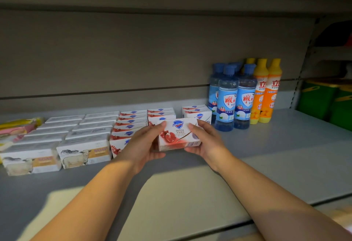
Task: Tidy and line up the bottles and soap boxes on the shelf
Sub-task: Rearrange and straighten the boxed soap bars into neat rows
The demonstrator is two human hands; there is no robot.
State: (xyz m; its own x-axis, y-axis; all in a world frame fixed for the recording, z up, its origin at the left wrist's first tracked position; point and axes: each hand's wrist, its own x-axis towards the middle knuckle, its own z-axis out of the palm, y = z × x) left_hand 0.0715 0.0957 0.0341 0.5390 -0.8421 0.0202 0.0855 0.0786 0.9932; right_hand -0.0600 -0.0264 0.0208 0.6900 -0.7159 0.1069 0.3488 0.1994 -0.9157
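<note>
At smooth grey shelf (pixel 276 145) | left hand (pixel 142 145), right hand (pixel 206 141) grip glossy rectangular soap box (pixel 179 134)

Brand names showing on soap boxes and bottles

The soap box (pixel 179 134) being held between the left hand (pixel 141 145) and right hand (pixel 205 141) is showing "Safeguard" on a blue shield, with "DETOX" under it; the smaller print below is coming out too blurred to read. The stacked boxes (pixel 131 124) behind are carrying the same blue shield. The sheep boxes (pixel 83 154) are reading "SOAP". The blue bottles (pixel 227 99) are displaying red "雕牌" and a line beginning "1次"; the orange bottles (pixel 262 90) are showing a large "立".
</note>
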